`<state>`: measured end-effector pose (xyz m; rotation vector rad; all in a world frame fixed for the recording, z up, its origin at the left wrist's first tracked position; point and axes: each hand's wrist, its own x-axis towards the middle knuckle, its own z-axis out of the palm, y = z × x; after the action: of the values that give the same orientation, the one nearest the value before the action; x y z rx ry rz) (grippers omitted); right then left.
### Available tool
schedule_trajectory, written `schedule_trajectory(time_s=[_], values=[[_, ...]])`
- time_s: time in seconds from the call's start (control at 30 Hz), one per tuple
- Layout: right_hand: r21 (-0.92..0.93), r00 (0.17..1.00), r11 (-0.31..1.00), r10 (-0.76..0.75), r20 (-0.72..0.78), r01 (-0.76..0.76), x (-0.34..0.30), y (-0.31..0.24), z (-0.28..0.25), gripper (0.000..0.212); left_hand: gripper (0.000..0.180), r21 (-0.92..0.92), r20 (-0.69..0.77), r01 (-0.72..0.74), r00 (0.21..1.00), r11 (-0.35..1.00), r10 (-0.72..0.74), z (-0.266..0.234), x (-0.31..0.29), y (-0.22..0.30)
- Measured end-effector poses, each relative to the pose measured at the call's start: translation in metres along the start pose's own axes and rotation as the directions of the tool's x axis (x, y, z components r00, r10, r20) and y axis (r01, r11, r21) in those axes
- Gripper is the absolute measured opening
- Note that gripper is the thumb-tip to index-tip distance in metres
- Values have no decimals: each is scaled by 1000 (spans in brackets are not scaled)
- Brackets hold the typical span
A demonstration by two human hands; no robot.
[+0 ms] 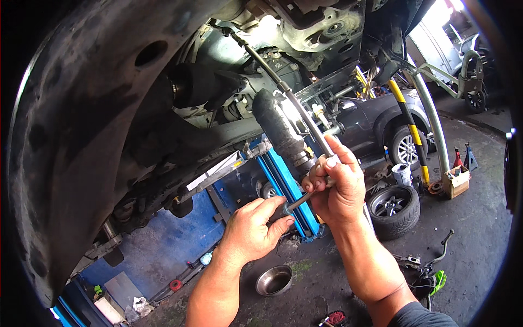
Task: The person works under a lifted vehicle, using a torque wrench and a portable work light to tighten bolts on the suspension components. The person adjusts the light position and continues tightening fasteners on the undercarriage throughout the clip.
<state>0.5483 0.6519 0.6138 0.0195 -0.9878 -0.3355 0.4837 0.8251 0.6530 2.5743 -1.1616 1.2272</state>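
Two hands are up under the raised car, both on one job. Right hand (339, 185) is wrapped tight around the lower end of the black rubber boot (278, 128), where it narrows to a ribbed metal collar, index finger stretched up along the thin rod (305, 122) beside it. Left hand (253, 229) sits just below, fingers curled and pinching the end of a slim dark tool (298, 201), a bar or wrench handle, which runs up into the right palm.

To do this well, I'd say the right hand needs to hold the boot end dead steady while the left turns in short, square strokes, keeping the tool seated so it doesn't slip off.

What the tool's head bites on is hidden behind the right fingers; I can't tell whether it's a nut or a clamp. The boot's upper end vanishes into shadow by the subframe. Down on the floor sit a steel bowl (274, 279) and a loose wheel (394, 210), well apart from the hands.
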Motion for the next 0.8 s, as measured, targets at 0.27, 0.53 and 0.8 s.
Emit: schedule_trajectory(time_s=[0.27, 0.53, 0.8], values=[[-7, 1000, 1000, 8, -21, -8, 3, -2, 4, 47, 47, -23, 5, 16, 1000, 1000, -16, -2, 2, 0], [185, 978, 960, 205, 46, -210, 6, -14, -1, 47, 41, 149, -3, 36, 999, 988, -36, -24, -16, 55], [428, 943, 850, 333, 18, -308, 17, -27, -12, 20, 38, 232, 30, -81, 997, 969, 76, -37, 1, 105]])
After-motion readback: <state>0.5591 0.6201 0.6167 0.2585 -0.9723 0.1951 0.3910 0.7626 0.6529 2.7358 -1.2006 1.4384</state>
